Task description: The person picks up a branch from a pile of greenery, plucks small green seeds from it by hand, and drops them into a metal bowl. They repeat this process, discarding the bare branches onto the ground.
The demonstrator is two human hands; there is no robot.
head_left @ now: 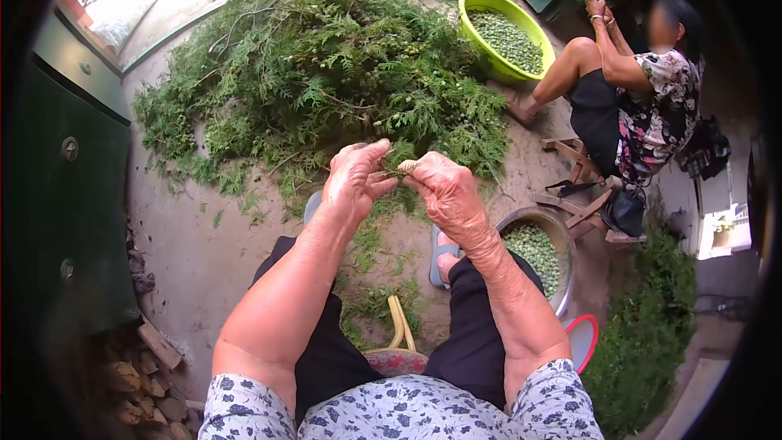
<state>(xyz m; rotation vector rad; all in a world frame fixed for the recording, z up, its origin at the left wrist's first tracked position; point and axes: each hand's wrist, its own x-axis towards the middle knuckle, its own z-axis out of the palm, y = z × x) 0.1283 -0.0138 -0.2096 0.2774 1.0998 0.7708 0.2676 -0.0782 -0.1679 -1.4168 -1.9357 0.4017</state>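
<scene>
My left hand (355,179) and my right hand (444,190) meet in front of me, fingers pinched on a small green sprig (397,168) held between them. Below and to the right of my right hand stands a metal bowl (560,236) holding small green seeds. A big heap of green cypress-like branches (326,65) lies on the ground just beyond my hands. My knees in dark trousers frame a low stool (397,356) under me.
Another person (643,90) sits at the far right on a low wooden stool, hands raised on a sprig, beside a lime-green basin (481,8) of green seeds. Green metal doors (65,195) stand on the left, firewood (130,383) lower left, more greenery (643,342) lower right.
</scene>
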